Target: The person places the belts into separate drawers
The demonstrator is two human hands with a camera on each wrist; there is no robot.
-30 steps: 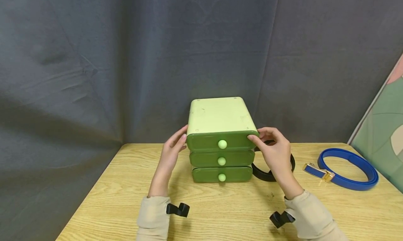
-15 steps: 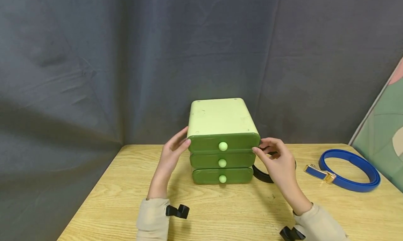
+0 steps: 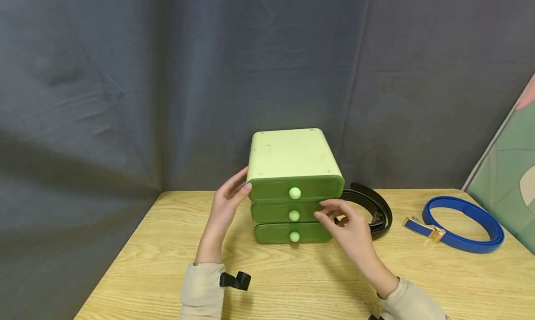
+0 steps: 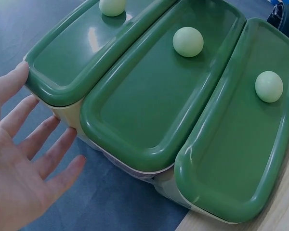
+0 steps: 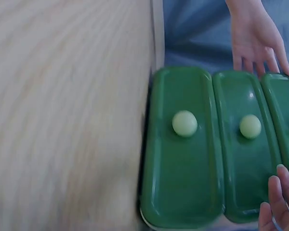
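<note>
A three-drawer cabinet (image 3: pixel 294 153) with a pale green top stands in the middle of the table. Its dark green top drawer (image 3: pixel 271 189), middle drawer (image 3: pixel 269 212) and bottom drawer (image 3: pixel 271 234) each carry a round light green knob (image 4: pixel 188 42). My left hand (image 3: pixel 223 208) rests at the cabinet's upper left side, thumb at the top drawer's front corner, with straight, spread fingers (image 4: pixel 43 137) along the side wall. In front of the middle drawer's right end is my right hand (image 3: pixel 353 229), fingers loosely bent with nothing between them.
A coiled black belt (image 3: pixel 386 213) lies right of the cabinet, partly behind my right hand. Farther right is a coiled blue belt (image 3: pixel 472 245) with a gold buckle (image 3: pixel 437 234). A grey curtain (image 3: pixel 259 69) hangs behind the wooden table (image 3: pixel 159 255).
My right hand has moved from the top drawer's right corner down and left to the middle drawer, uncovering more of the black belt. My left thumb has come onto the top drawer's front corner.
</note>
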